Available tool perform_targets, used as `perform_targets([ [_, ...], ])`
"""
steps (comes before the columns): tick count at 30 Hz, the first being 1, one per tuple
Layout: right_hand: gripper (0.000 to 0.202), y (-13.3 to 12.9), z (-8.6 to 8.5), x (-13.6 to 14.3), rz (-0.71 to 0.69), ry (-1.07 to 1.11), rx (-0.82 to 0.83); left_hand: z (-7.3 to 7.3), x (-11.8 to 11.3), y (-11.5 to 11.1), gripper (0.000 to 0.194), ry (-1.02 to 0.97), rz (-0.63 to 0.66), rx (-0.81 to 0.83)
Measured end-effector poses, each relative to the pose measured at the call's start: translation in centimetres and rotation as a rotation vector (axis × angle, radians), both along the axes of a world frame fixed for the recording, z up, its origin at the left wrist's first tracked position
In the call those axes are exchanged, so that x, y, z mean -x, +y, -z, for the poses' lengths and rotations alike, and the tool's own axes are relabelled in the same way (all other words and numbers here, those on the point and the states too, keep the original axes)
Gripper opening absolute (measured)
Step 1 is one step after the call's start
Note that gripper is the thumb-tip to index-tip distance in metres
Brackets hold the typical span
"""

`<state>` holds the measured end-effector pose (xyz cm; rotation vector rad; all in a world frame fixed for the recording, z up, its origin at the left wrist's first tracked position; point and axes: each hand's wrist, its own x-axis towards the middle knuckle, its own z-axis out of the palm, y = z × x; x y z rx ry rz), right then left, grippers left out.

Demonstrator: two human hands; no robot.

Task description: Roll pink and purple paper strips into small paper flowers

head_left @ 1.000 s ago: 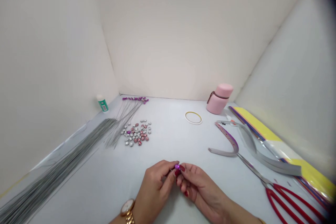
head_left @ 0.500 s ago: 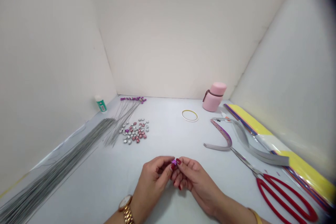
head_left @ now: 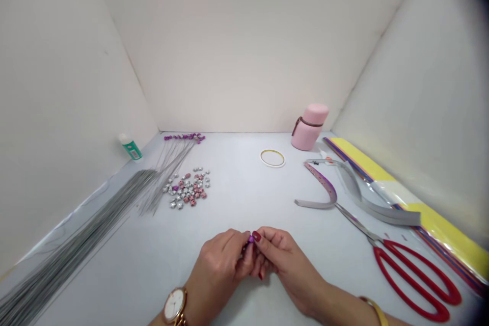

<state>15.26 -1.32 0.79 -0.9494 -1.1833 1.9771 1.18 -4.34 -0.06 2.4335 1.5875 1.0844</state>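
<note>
A small purple folded piece (head_left: 251, 239) is pinched between both hands near the front middle of the table. My left hand (head_left: 225, 260), with a gold watch at its wrist, has its fingers curled round the piece from the left. From the right, the thumb and fingertips of my right hand (head_left: 280, 260) press on the same piece. Left of the hands lies a cluster of small silver, pink and purple stars (head_left: 189, 191). Behind it are thin wires tipped with purple stars (head_left: 185, 137).
A bundle of grey wires (head_left: 87, 229) runs along the left. Beyond are a glue stick (head_left: 132, 150), a tape ring (head_left: 272, 165) and a pink flask (head_left: 307, 130). Curled strips (head_left: 326, 188), red-handled scissors (head_left: 412, 275) and packed coloured sheets (head_left: 431, 234) lie right.
My left hand has rolled over, its thumb now mostly hidden and the watch face turned further into view. The view has shifted slightly, moving the background objects in the picture.
</note>
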Motion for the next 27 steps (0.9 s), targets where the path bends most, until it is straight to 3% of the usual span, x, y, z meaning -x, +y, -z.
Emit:
perform_targets([
  [3, 0.036, 0.0, 0.0, -0.3, -0.04, -0.035, -0.052, -0.5, 0.1, 0.0, 0.015, -0.083, 0.01, 0.084],
  [8, 0.024, 0.2, 0.0, -1.0, 0.023, -0.184, -0.323, -1.1, 0.4, -0.2, 0.018, -0.286, 0.069, 0.244],
  [16, 0.022, 0.5, 0.2, -1.4, -0.003, -0.305, -0.484, -1.1, 0.5, -0.3, 0.023, -0.389, 0.12, 0.289],
  [27, 0.02, 0.6, 0.1, -1.6, -0.033, -0.39, -0.635, -0.7, 0.3, -0.4, 0.027, -0.361, 0.128, 0.262],
])
